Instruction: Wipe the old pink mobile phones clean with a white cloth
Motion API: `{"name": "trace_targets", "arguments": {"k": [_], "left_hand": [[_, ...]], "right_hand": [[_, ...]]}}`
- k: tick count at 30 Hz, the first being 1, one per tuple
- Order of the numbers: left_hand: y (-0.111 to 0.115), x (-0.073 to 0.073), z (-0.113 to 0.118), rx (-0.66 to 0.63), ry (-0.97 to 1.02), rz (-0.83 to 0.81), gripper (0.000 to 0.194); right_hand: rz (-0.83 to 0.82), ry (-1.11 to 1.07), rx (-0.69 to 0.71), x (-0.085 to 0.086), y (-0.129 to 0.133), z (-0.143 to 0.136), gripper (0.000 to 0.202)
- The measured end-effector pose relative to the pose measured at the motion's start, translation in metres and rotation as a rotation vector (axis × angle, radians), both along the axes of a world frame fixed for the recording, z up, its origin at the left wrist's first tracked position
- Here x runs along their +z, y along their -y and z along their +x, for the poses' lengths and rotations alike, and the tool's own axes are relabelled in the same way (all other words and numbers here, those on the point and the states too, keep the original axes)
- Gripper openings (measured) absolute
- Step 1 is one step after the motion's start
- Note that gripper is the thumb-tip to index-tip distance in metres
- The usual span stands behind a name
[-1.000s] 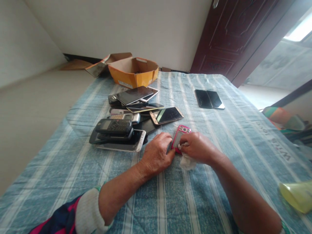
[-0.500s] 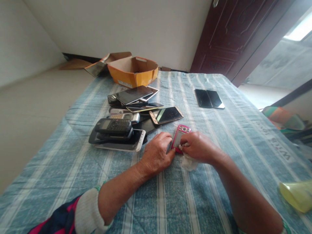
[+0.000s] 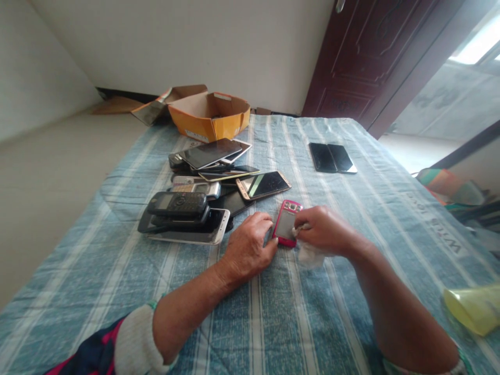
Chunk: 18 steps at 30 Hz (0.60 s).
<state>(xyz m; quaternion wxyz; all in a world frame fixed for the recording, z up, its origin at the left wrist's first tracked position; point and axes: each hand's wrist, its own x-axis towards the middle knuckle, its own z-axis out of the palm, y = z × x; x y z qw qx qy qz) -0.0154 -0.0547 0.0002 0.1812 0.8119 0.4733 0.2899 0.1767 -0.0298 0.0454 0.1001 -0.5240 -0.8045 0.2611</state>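
Observation:
A pink phone [image 3: 287,223] with a grey screen lies face up on the cloth-covered table [image 3: 234,323]. My left hand [image 3: 252,242] rests at its left edge, thumb at the lower corner and curved fingers along the side, holding it in place. Pinched in my right hand [image 3: 326,229] is a crumpled white wipe [image 3: 310,255], cloth or tissue, beside the phone's right edge. The wipe hangs down below the fingers. A gold phone [image 3: 263,186] lies just beyond the pink one.
Left of my hands are piled several phones, with a black keypad phone [image 3: 177,203] over a white-edged phone [image 3: 219,226]. Behind stands an open orange cardboard box [image 3: 230,122]. Two dark phones [image 3: 332,158] lie at far right, and a yellow translucent object [image 3: 471,310] sits near the right edge.
My right hand with the wipe has shifted slightly right, off the pink phone's screen, uncovering more of it. My left hand keeps its place. The whole view has shifted a little.

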Motion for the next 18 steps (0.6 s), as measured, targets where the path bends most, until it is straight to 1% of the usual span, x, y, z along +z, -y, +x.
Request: {"name": "trace_targets", "arguments": {"k": [1,3,6,9,12,15,18], "left_hand": [[0.0,0.0,0.0,0.0,-0.006,-0.004,0.009],[0.001,0.001,0.0,0.0,-0.013,-0.007,0.009],[0.001,0.0,-0.001,0.003,-0.004,-0.002,0.009],[0.0,-0.002,-0.001,0.003,0.01,0.001,0.011],[0.0,-0.003,-0.001,-0.003,0.021,0.001,0.012],[0.0,-0.002,-0.001,0.0,0.029,-0.01,0.012],[0.0,-0.001,-0.001,0.003,0.025,-0.023,0.011]], "right_hand": [[-0.025,-0.059,0.002,0.001,-0.002,0.006,0.019],[-0.067,-0.126,-0.049,0.002,-0.006,0.016,0.017],[-0.114,-0.18,-0.072,-0.001,-0.009,0.022,0.013],[-0.133,-0.222,-0.003,-0.008,-0.008,0.014,0.012],[-0.099,-0.192,0.048,-0.014,-0.005,0.002,0.013],[-0.06,-0.125,0.034,-0.016,-0.001,-0.006,0.012],[-0.043,-0.062,0.003,-0.014,0.002,-0.011,0.011]]}}
